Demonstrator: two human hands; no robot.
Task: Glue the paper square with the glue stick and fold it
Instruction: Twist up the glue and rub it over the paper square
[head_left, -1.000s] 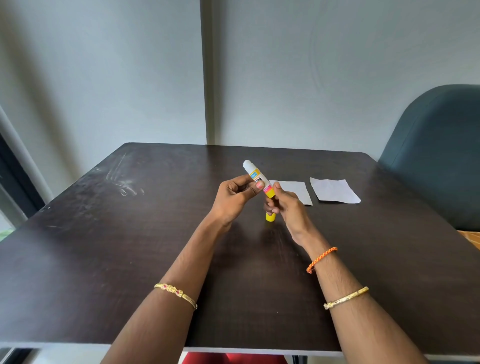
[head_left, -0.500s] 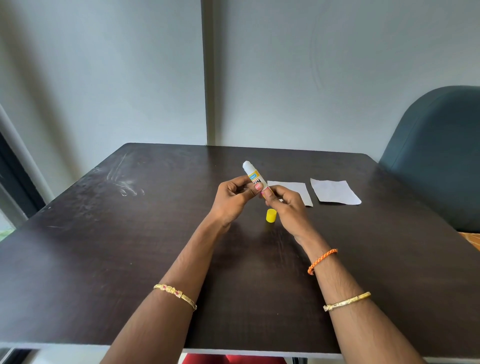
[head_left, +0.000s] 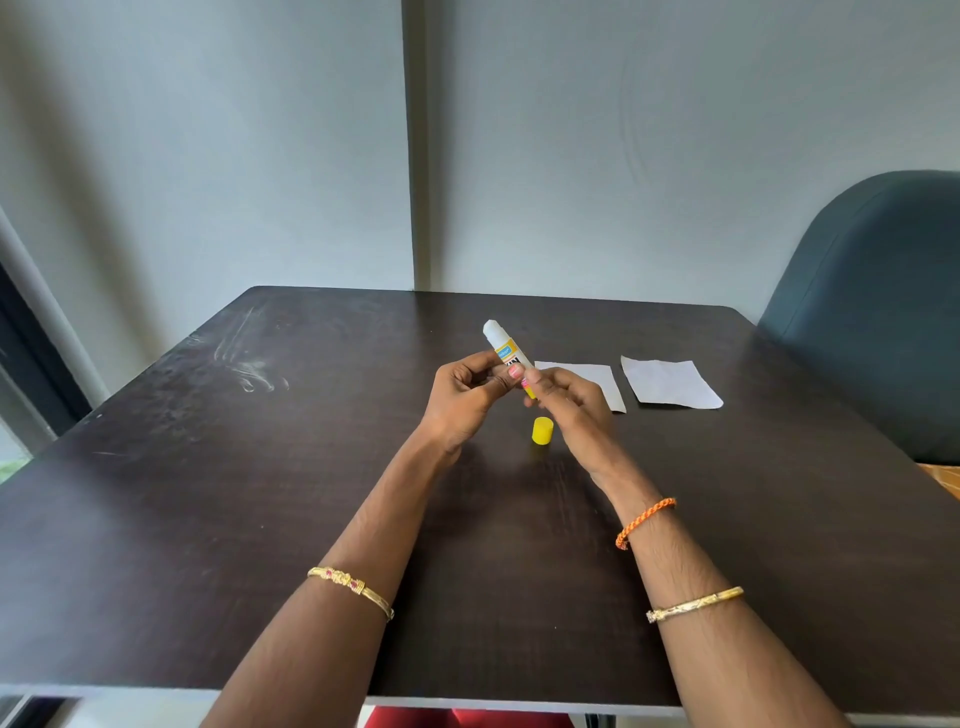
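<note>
The glue stick (head_left: 506, 353) is gripped at its lower half by both sets of fingers: the left hand (head_left: 467, 402) is closed round the labelled barrel, and the right hand (head_left: 569, 400) is pinched on the yellow base just below it. The stick's long axis is tilted, its white tip raised up and away to the left, its base pointed down toward the person. The yellow cap (head_left: 542, 431) is stood on the bench (head_left: 260, 519) just under the right hand, apart from the stick.

Beyond the right hand, the nearer paper square (head_left: 597, 376) is partly hidden by the knuckles; a second paper square (head_left: 667, 382) is laid just beside it, further right. The right hand is the nearer to both, so the stick would probably be carried forward and rightward, tip turned down, once enough glue is wound out.

Against the earliest frame, the cap has been taken off and set down; since half a second ago it has stayed put, and the right fingers have been shifted slightly on the base.
</note>
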